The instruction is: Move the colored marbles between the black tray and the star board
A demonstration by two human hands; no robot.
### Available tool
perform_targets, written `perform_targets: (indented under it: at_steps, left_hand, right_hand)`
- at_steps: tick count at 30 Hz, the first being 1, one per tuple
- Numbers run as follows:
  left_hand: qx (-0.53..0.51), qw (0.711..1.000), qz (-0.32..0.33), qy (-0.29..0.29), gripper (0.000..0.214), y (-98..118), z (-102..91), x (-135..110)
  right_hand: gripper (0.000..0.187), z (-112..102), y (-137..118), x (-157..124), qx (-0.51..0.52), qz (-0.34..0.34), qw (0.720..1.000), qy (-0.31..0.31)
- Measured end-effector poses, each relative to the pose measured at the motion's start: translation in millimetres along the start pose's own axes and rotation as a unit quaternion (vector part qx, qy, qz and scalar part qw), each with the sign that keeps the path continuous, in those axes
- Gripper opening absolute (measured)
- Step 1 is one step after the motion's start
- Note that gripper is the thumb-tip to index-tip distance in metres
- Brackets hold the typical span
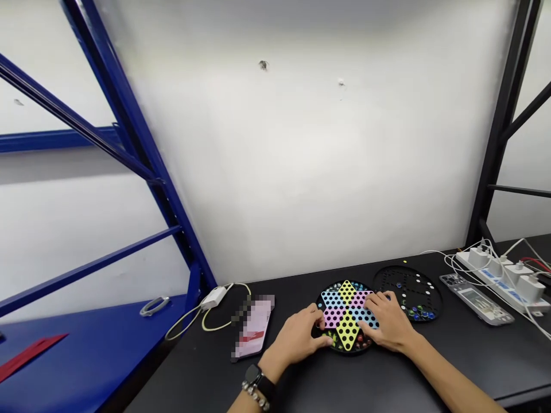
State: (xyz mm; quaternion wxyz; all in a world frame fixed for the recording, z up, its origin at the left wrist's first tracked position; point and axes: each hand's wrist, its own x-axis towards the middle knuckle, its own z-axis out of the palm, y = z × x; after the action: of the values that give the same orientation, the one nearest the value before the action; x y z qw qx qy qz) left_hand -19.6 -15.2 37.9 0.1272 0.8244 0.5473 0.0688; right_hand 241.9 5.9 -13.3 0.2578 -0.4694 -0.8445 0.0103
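Observation:
A round Chinese checkers board [348, 328] with a yellow, pink and blue star full of black holes lies on the black table. Coloured marbles [364, 342] show in the black rim around the star. My left hand [299, 335] grips the board's left edge, fingers curled by the pink point and thumb over green marbles. On the opposite side, my right hand [390, 321] is bent over the star's right points, fingertips on the pink one and thumb by the blue one. Parts of the star's right side are hidden under that hand.
Behind my right hand lies a round black tray [437, 301] with loose marbles. A phone in a clear case [477, 301] and a white power strip [501, 281] with cables are farther right. To the left are a pink-screened phone [256, 330] and a white adapter [214, 297].

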Motion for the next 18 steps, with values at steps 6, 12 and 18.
perform_targets:
  at_steps: [6, 12, 18]
  left_hand:
    - [0.069, 0.996, 0.026, 0.053, 0.022, -24, -3.0, 10]
    - [0.095, 0.993, -0.028, 0.069, 0.037, -32, 4.3, 12]
    - [0.18, 0.966, -0.174, 0.068, 0.044, -15, 16.9, 38]
  right_hand:
    - [0.047, 2, -6, -5, 0.018, -0.021, 0.999, -0.024]
    - [0.04, 22, -25, -1, 0.012, -0.004, 0.998, -0.056]
    - [0.039, 48, -68, 12, -0.007, 0.042, 0.996, -0.079]
